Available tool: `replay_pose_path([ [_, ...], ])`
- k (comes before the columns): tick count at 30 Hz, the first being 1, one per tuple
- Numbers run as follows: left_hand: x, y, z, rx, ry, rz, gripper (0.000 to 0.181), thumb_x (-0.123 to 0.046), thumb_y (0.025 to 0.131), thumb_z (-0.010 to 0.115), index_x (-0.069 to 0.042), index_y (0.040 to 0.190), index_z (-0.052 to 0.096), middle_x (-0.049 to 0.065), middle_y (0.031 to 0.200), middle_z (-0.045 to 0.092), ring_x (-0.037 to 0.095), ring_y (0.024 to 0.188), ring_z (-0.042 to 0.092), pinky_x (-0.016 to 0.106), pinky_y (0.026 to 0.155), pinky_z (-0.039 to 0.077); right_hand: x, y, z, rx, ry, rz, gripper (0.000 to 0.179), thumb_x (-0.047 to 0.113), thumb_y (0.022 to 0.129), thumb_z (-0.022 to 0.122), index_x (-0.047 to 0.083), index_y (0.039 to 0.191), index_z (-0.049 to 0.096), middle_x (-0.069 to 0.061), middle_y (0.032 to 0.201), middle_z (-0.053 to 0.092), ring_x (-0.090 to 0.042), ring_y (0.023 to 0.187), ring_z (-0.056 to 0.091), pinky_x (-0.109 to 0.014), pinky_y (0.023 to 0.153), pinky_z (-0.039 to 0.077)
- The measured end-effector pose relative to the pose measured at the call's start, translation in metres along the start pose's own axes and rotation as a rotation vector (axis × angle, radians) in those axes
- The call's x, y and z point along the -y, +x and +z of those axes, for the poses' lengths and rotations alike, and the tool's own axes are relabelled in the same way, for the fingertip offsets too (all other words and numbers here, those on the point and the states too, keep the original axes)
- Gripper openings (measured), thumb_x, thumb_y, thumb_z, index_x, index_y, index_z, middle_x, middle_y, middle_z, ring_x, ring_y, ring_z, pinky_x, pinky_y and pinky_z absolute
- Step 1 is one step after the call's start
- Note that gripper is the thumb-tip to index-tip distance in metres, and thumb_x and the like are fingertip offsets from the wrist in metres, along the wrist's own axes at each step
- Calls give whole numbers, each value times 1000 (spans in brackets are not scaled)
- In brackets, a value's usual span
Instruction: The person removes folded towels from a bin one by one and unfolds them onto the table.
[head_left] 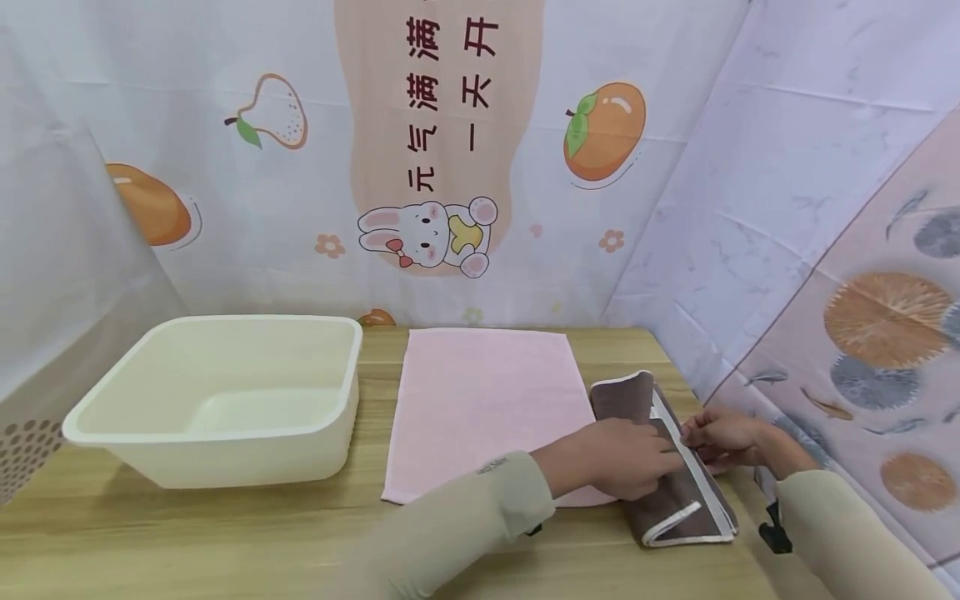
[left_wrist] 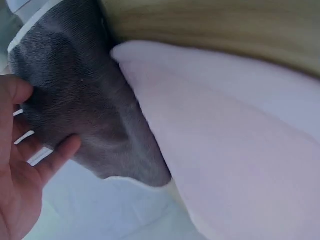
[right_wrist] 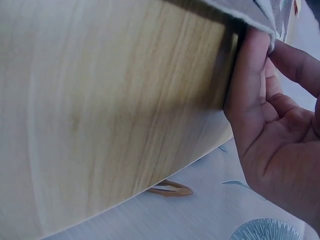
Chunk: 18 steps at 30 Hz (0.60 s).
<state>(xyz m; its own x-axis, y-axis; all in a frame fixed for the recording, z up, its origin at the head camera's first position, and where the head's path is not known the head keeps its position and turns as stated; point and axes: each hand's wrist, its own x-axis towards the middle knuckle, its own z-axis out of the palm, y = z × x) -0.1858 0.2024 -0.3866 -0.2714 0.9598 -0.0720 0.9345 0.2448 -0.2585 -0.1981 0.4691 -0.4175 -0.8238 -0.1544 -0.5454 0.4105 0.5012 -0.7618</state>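
A brown towel (head_left: 671,492) with white hems lies folded at the table's right side, one flap curling upward. My left hand (head_left: 626,458) lies over it, fingers reaching to the white hem. In the left wrist view, the left hand's fingers (left_wrist: 65,152) are spread apart and touch the dark cloth (left_wrist: 75,95). At the towel's right edge, my right hand (head_left: 731,437) pinches the border between thumb and finger; the right wrist view shows that hand (right_wrist: 280,135) under the hem (right_wrist: 245,17). Partly beneath the brown towel, a pink towel (head_left: 480,408) is spread flat.
A cream plastic basin (head_left: 225,458) stands on the left of the wooden table (head_left: 225,542). Printed cloth curtains (head_left: 300,208) hang behind the table and along its right side, close to my right hand.
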Motion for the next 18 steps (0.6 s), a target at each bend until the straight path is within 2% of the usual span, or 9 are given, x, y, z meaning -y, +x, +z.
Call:
replay_pose_path([
  [2,5,-17,0,16,9,-17,32,-36,106,46,-37,137,52,-17,128,57,4,118,52,25,97,48,0,1,0,4,-2,1,7,8,103,55,5,98,58,-3,85,63,-15,75,63,-32,65,57],
  [6,10,-53,5,30,19,-29,34,-37,105,49,-37,139,54,-15,128,58,5,117,55,26,93,50,-1,1,1,-17,-16,12,7,9,103,57,5,97,58,-3,85,63,-15,75,63,-32,65,57],
  [8,11,-69,11,35,-14,-35,28,-39,102,55,-36,130,60,-15,120,61,6,110,57,26,87,52,-1,1,1,-30,-29,18,7,9,103,58,6,97,58,-3,85,63,-15,74,63,-33,65,57],
  [10,12,-85,17,49,-71,-38,20,-32,98,61,-34,116,66,-15,107,63,6,98,58,26,81,52,0,0,1,-35,-38,23,7,9,103,57,6,96,58,-3,85,62,-15,74,62,-33,65,56],
  [14,17,-100,26,93,-239,-66,14,-20,87,71,-31,95,73,-16,89,63,5,79,56,24,69,49,-1,1,0,-20,-51,13,7,9,103,56,7,96,58,-2,84,61,-13,73,60,-31,64,56],
  [15,18,-101,28,97,-260,-77,14,-17,84,72,-30,90,73,-15,85,62,5,75,55,24,66,48,0,1,0,-19,-49,11,7,9,103,56,7,96,58,-2,83,60,-13,72,60,-31,64,55],
  [18,21,-99,29,64,-263,-89,11,-18,88,70,-27,81,69,-14,74,61,4,66,52,23,57,44,1,2,0,-20,-48,13,6,9,102,56,7,97,58,-1,83,59,-13,72,60,-31,64,55],
])
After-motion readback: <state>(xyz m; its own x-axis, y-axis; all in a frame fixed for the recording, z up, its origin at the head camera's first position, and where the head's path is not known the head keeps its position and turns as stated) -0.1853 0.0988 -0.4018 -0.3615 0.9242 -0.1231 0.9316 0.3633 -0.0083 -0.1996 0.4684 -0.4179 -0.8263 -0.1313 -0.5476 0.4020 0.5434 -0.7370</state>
